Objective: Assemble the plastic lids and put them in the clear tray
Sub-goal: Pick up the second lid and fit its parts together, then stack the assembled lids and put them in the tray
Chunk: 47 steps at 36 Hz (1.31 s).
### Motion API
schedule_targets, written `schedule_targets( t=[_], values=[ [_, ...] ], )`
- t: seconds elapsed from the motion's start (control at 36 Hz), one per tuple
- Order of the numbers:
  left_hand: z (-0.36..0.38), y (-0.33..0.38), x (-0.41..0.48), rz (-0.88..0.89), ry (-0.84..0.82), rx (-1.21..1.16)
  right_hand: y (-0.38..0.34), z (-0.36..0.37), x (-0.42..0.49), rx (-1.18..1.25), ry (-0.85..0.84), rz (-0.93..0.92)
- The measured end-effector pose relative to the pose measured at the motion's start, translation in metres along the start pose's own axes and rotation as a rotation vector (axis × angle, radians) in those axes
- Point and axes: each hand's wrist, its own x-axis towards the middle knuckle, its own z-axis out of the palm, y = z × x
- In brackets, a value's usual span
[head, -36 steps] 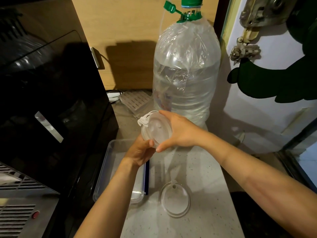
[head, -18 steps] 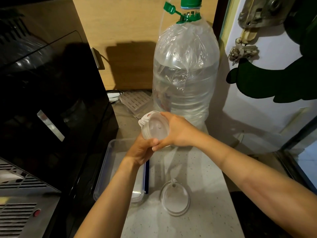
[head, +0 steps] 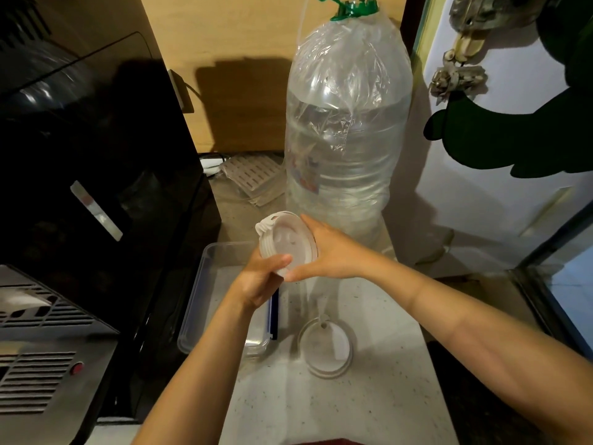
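Two lids [head: 286, 240] [head: 325, 346], one clear tray [head: 208, 277], one water bottle [head: 346, 130], two hands [head: 261, 279] [head: 333, 252]

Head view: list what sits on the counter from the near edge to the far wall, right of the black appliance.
Loose lid → lid held in both hands → water bottle → wooden wall.

The speckled counter [head: 378, 393] lies open from 5 to 6 o'clock, a clear lane for a hand. At 9 o'clock a tall black appliance [head: 96, 175] walls off the left side, with the clear tray [head: 205, 303] tight against its foot. At 12 o'clock a large water bottle [head: 346, 136] blocks the back. Both hands [head: 260, 281] and their held lid [head: 287, 242] hover over the tray's far end, partly barring entry there. A loose lid ring [head: 325, 348] lies just right of the tray.
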Motion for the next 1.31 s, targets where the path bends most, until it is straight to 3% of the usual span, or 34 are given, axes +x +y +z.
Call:
schedule_targets(
  t=[0.25, 0.44, 0.67, 1.11, 1.31],
  values=[
    [-0.009, -0.013, -0.031, -0.021, 0.155, -0.042, 0.045, 0.028, -0.031, -0.089, -0.209, 0.129],
    [-0.007, -0.015, -0.051, -0.016, 0.155, -0.017, 0.063, 0.078, -0.041, -0.438, -0.299, 0.178],
    [-0.011, -0.015, -0.063, -0.024, 0.173, 0.011, 0.061, 0.118, -0.041, -0.526, -0.214, 0.369],
    [-0.007, -0.02, -0.071, -0.052, 0.156, 0.003, 0.063, 0.125, -0.047, -0.479, -0.134, 0.364],
    [-0.008, -0.019, -0.072, -0.061, 0.159, -0.043, 0.058, 0.088, -0.044, -0.364, -0.013, 0.343]
  ],
)
